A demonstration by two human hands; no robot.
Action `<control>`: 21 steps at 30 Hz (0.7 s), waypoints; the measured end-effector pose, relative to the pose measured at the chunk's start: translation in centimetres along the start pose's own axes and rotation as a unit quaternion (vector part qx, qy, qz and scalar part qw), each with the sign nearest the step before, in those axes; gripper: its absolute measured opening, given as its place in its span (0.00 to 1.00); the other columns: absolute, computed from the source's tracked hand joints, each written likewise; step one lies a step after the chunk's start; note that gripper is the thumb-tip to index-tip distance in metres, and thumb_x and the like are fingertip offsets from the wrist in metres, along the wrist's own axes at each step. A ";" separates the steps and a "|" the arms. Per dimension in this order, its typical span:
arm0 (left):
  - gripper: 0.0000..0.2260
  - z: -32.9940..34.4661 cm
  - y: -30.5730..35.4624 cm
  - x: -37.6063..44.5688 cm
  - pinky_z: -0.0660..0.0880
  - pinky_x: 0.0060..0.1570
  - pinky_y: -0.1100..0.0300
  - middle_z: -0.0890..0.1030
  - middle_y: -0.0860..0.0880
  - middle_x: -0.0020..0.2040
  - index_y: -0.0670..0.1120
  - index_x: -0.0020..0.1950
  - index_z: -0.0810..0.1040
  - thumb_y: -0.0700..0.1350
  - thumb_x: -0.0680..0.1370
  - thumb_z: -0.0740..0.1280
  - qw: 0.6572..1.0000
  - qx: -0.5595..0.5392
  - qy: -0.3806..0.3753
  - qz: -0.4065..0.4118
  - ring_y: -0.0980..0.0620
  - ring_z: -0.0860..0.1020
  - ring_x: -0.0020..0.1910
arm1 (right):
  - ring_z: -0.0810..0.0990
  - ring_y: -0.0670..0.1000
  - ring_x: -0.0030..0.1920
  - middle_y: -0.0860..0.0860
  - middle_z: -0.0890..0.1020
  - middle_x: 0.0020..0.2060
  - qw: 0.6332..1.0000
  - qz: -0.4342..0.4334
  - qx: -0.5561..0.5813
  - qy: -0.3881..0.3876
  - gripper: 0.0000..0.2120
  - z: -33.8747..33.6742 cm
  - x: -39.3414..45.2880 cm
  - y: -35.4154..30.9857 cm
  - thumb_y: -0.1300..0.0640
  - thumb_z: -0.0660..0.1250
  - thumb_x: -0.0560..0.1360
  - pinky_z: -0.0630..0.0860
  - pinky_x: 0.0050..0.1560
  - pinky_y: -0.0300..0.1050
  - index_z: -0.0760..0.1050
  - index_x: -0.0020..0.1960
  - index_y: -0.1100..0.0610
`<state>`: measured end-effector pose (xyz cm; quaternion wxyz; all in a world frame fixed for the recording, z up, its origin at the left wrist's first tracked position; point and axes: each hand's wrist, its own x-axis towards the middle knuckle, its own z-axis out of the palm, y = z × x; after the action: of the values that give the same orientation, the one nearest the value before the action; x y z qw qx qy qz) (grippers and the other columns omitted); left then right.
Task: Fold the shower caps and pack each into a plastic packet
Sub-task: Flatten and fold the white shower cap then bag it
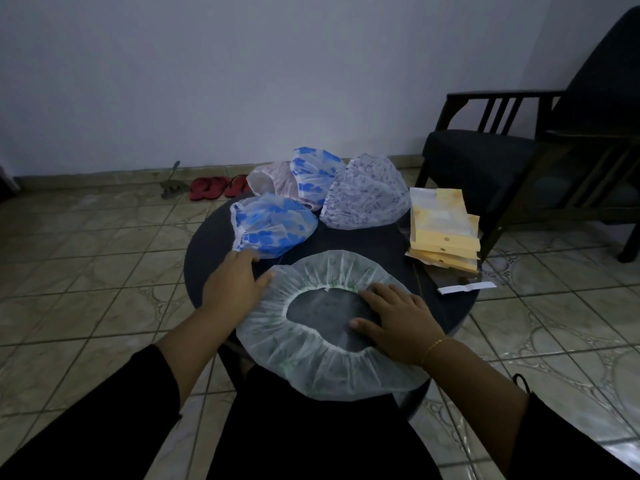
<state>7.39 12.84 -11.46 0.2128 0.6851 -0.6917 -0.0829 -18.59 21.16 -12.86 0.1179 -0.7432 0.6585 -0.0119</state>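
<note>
**First cap flattened, none packed**

Your hands, left and right, press flat-fingered on the white translucent elasticated shower cap spread on the round dark table. Beyond, four patterned plastic caps and yellow-backed plastic packets wait.

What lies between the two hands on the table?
In the head view, the white cap spread flat spans between the left hand and right hand, its opening showing bare table.

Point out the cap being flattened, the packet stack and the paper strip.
white shower cap point(311, 372), head view, near gathered band
plastic packets point(441, 225), head view, top packet's face
white paper strip point(465, 287), head view, strip's middle
</note>
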 end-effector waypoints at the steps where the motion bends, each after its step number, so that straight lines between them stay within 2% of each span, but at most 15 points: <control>1: 0.16 -0.8 0.6 0.0 0.74 0.44 0.54 0.74 0.47 0.56 0.48 0.60 0.75 0.55 0.76 0.66 0.999 0.016 0.026 0.014 0.48 0.76 0.49 | 0.54 0.53 0.74 0.48 0.57 0.75 1.000 0.016 -0.002 0.016 0.31 -0.3 0.1 -0.2 0.32 0.49 0.75 0.53 0.71 0.56 0.55 0.74 0.43; 3: 0.13 -2.4 2.3 -0.6 0.75 0.45 0.53 0.77 0.48 0.55 0.50 0.57 0.78 0.54 0.77 0.64 0.997 0.038 0.041 0.060 0.48 0.77 0.49 | 0.59 0.56 0.71 0.51 0.62 0.71 0.997 0.057 -0.017 0.046 0.28 -0.9 0.5 -0.6 0.33 0.51 0.76 0.58 0.67 0.59 0.61 0.71 0.44; 4: 0.13 -3.0 3.3 -1.0 0.75 0.46 0.54 0.79 0.50 0.52 0.51 0.54 0.80 0.57 0.78 0.62 0.997 0.033 0.001 0.076 0.50 0.77 0.47 | 0.61 0.57 0.69 0.52 0.64 0.69 0.995 0.076 -0.027 0.053 0.28 -1.1 0.6 -0.8 0.33 0.51 0.76 0.60 0.66 0.59 0.63 0.70 0.45; 5: 0.17 -3.3 4.2 -1.5 0.75 0.47 0.54 0.80 0.52 0.51 0.53 0.52 0.80 0.63 0.77 0.59 0.994 0.030 -0.077 0.074 0.50 0.77 0.47 | 0.63 0.57 0.68 0.53 0.65 0.67 0.994 0.095 -0.035 0.049 0.28 -1.3 0.7 -0.8 0.33 0.52 0.76 0.62 0.65 0.58 0.64 0.70 0.47; 7: 0.34 -3.3 5.7 -2.7 0.74 0.52 0.52 0.79 0.53 0.52 0.54 0.52 0.80 0.77 0.68 0.51 0.960 0.077 -0.261 0.063 0.50 0.76 0.51 | 0.65 0.58 0.66 0.55 0.67 0.64 0.991 0.124 -0.040 0.030 0.30 -1.5 0.7 -0.9 0.32 0.51 0.75 0.67 0.62 0.57 0.65 0.69 0.51; 9: 0.48 -2.6 5.8 -3.4 0.71 0.57 0.51 0.77 0.52 0.59 0.53 0.61 0.76 0.84 0.56 0.48 0.916 0.166 -0.353 0.097 0.49 0.74 0.57 | 0.68 0.60 0.63 0.56 0.67 0.62 0.990 0.137 -0.038 0.020 0.31 -1.7 0.5 -0.7 0.32 0.52 0.75 0.70 0.58 0.55 0.65 0.67 0.54; 10: 0.51 -2.3 5.5 -3.4 0.68 0.60 0.50 0.73 0.51 0.65 0.53 0.66 0.71 0.84 0.55 0.51 0.901 0.195 -0.369 0.118 0.49 0.71 0.62 | 0.69 0.60 0.62 0.56 0.66 0.61 0.989 0.141 -0.033 0.014 0.32 -1.8 0.4 -0.6 0.32 0.52 0.75 0.71 0.56 0.55 0.65 0.66 0.55; 11: 0.50 -2.2 5.1 -3.3 0.64 0.64 0.49 0.67 0.51 0.70 0.53 0.71 0.66 0.82 0.57 0.55 0.894 0.213 -0.369 0.138 0.48 0.66 0.68 | 0.71 0.60 0.60 0.56 0.66 0.61 0.989 0.144 -0.029 0.009 0.32 -2.0 0.3 -0.6 0.31 0.52 0.75 0.72 0.53 0.53 0.65 0.65 0.55; 13: 0.47 -2.2 4.7 -3.1 0.58 0.66 0.49 0.60 0.51 0.74 0.52 0.75 0.59 0.76 0.63 0.62 0.897 0.251 -0.314 0.182 0.48 0.58 0.72 | 0.74 0.60 0.58 0.56 0.67 0.61 0.988 0.151 -0.026 -0.003 0.33 -2.2 0.0 -0.5 0.31 0.52 0.74 0.71 0.49 0.51 0.65 0.65 0.56; 15: 0.42 -2.4 4.7 -2.8 0.57 0.65 0.51 0.61 0.52 0.73 0.53 0.73 0.61 0.72 0.65 0.65 0.909 0.289 -0.209 0.214 0.48 0.58 0.71 | 0.76 0.58 0.57 0.56 0.71 0.61 0.986 0.167 -0.022 0.002 0.34 -2.5 -0.3 -0.5 0.30 0.52 0.74 0.71 0.48 0.50 0.66 0.65 0.57; 17: 0.34 -2.5 4.9 -2.6 0.57 0.64 0.53 0.64 0.53 0.72 0.54 0.72 0.64 0.65 0.70 0.67 0.918 0.301 -0.123 0.227 0.50 0.60 0.70 | 0.79 0.56 0.54 0.56 0.77 0.56 0.985 0.171 -0.022 0.013 0.35 -3.2 -0.8 -0.5 0.28 0.50 0.73 0.72 0.46 0.48 0.71 0.61 0.56; 19: 0.25 -2.3 4.9 -2.3 0.58 0.64 0.55 0.66 0.53 0.71 0.54 0.72 0.65 0.55 0.76 0.64 0.925 0.279 -0.109 0.235 0.51 0.63 0.69 | 0.79 0.55 0.51 0.55 0.79 0.52 0.989 0.123 -0.080 -0.004 0.28 -4.0 -1.1 -0.7 0.32 0.49 0.76 0.74 0.45 0.47 0.72 0.63 0.48; 20: 0.23 -2.1 4.8 -2.2 0.60 0.64 0.55 0.66 0.53 0.72 0.54 0.73 0.64 0.51 0.78 0.62 0.929 0.255 -0.130 0.235 0.51 0.64 0.69 | 0.79 0.55 0.50 0.55 0.78 0.52 0.991 0.092 -0.097 0.000 0.22 -4.3 -1.2 -1.0 0.35 0.48 0.78 0.75 0.44 0.46 0.69 0.65 0.43; 21: 0.22 -1.9 4.8 -2.1 0.61 0.64 0.54 0.65 0.53 0.73 0.53 0.74 0.63 0.47 0.79 0.60 0.932 0.226 -0.168 0.229 0.50 0.64 0.70 | 0.79 0.55 0.49 0.55 0.78 0.51 0.991 0.067 -0.117 0.016 0.19 -4.6 -1.4 -1.3 0.38 0.48 0.79 0.74 0.43 0.46 0.68 0.65 0.42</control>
<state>3.76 15.49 -8.16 -0.0537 0.5139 -0.8561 0.0129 -18.32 21.91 -7.97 0.0202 -0.7059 0.7054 0.0608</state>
